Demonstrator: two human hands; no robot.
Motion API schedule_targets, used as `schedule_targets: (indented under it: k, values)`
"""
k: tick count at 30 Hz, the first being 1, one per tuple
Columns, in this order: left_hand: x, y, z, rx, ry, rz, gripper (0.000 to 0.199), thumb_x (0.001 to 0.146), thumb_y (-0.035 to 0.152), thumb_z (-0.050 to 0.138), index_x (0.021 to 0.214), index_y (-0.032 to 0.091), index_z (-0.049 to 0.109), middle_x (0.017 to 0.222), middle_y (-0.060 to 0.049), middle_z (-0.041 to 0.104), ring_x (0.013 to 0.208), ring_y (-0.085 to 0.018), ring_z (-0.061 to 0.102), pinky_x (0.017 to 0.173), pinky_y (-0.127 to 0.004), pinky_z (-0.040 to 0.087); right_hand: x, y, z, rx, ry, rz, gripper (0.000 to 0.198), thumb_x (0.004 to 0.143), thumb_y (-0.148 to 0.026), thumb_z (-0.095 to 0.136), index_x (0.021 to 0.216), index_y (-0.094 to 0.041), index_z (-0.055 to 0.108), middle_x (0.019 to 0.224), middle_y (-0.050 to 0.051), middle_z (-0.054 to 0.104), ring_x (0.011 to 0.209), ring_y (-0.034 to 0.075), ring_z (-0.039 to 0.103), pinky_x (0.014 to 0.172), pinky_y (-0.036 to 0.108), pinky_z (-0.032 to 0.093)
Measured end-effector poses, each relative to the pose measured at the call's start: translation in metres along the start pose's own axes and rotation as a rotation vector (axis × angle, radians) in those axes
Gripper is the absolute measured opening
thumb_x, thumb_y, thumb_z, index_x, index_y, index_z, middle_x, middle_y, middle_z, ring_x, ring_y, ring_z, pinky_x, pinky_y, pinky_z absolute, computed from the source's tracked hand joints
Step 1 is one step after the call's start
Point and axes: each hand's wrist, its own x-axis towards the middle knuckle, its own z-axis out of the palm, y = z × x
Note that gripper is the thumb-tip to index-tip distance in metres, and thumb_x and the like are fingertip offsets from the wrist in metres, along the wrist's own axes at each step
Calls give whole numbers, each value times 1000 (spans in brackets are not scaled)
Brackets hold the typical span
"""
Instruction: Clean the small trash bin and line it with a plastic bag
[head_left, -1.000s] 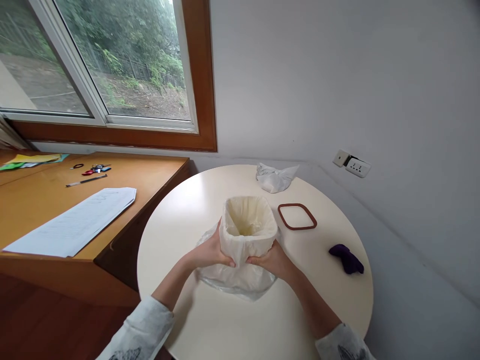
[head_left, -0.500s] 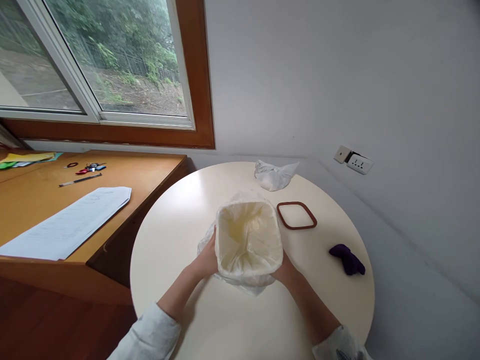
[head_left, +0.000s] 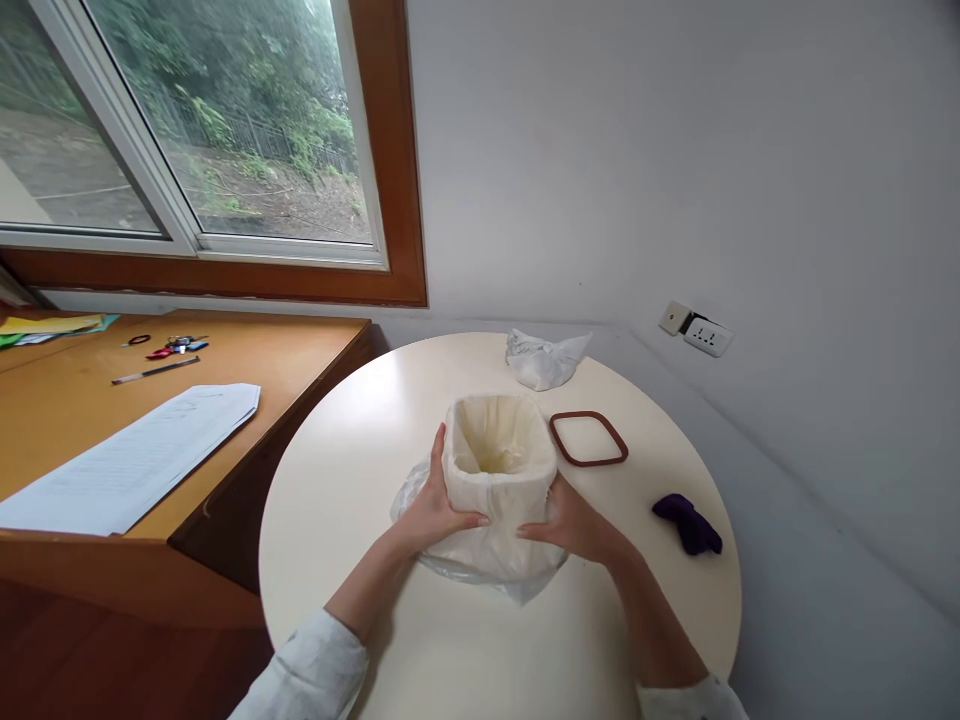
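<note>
In the head view a squarish white trash bin (head_left: 501,485) stands on the round table, its mouth facing up and tilted a little away from me. A thin translucent plastic bag (head_left: 487,565) lines it, folded over the rim and spreading loosely round the base. My left hand (head_left: 435,505) grips the bin's left side, thumb across the front. My right hand (head_left: 574,520) grips the right side the same way, thumb on the front. To the right of the bin a brown rounded-square ring (head_left: 589,463) lies flat.
A crumpled white plastic bag (head_left: 546,360) sits at the back of the round table (head_left: 330,470). Dark purple cloth (head_left: 688,525) lies at its right edge. The wooden desk (head_left: 300,370) at left holds papers (head_left: 150,455), a pen (head_left: 155,371) and keys (head_left: 178,346).
The bin has tipped so that its mouth leans away from me and its front wall shows. Both thumbs now lie across the front. The view has shifted slightly.
</note>
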Motion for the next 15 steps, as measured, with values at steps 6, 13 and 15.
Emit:
schedule_targets:
  k: [6, 13, 15]
  values:
    - [-2, -1, -9, 22, -26, 21, 134, 48, 35, 83, 140, 33, -15, 151, -11, 0, 137, -33, 11, 109, -51, 15, 1, -50, -62, -119, 212, 5, 35, 77, -37, 58, 108, -21, 58, 112, 10, 61, 102, 23, 58, 87, 40, 46]
    - [-1, -2, -20, -191, 33, 75, 121, 51, 66, 68, 142, 32, -4, 150, -13, 3, 137, -32, 6, 109, -49, 15, 82, -128, -19, -571, -456, -36, 13, 66, -17, 53, 55, -19, 58, 56, -3, 55, 54, 11, 50, 51, 22, 39]
    - [0, -3, -24, -190, 76, 85, 116, 53, 68, 65, 142, 32, -1, 149, -13, 6, 137, -30, 9, 110, -49, 12, 107, -118, 3, -621, -469, 73, 18, 50, -10, 63, 39, -17, 51, 42, -5, 46, 43, 9, 43, 44, 21, 35]
